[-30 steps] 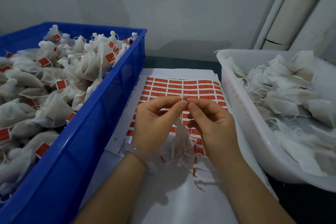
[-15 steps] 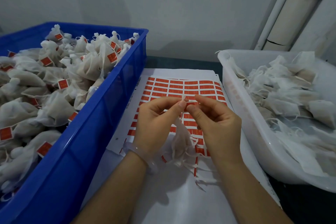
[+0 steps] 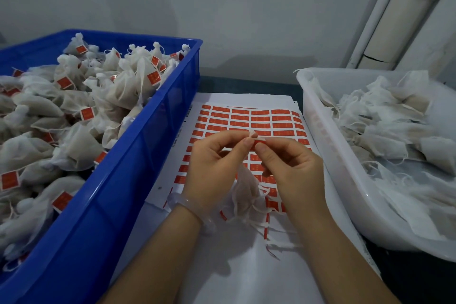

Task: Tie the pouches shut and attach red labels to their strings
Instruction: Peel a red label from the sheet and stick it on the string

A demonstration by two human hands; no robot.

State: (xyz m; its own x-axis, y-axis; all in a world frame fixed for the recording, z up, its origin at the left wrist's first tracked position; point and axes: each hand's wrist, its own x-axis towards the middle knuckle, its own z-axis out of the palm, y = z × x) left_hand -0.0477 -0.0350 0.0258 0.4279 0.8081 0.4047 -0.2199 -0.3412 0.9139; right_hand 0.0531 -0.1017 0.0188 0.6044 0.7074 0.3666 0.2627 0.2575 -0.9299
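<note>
The pouch (image 3: 243, 186) in work hung between the two hands, low above the label sheet (image 3: 246, 116), and its neck looked already drawn together. The left hand (image 3: 214, 165) pinched the end of the string (image 3: 252, 133) between thumb and forefinger. The right hand (image 3: 296, 170) pinched a red label (image 3: 259, 141) at the same place, with its other fingers curled under. The two sets of fingertips were nearly touching. I judge that the label was being folded around the string, so this pouch was tied but its labelling was not yet finished.

For the whole task, much was done and much was left. The blue crate (image 3: 148, 128) on the left was heaped with tied pouches (image 3: 123, 86) that carried red labels. The white tub (image 3: 320, 145) on the right held many pouches (image 3: 385, 126) with loose strings and no label that I could see. The sheet still had most of its rows, and only the part near the person was stripped.

Compared with one second before, the hands stayed at almost the same place. At that time only the white string showed between the fingertips; now the red label was visible there, under the right thumb.
</note>
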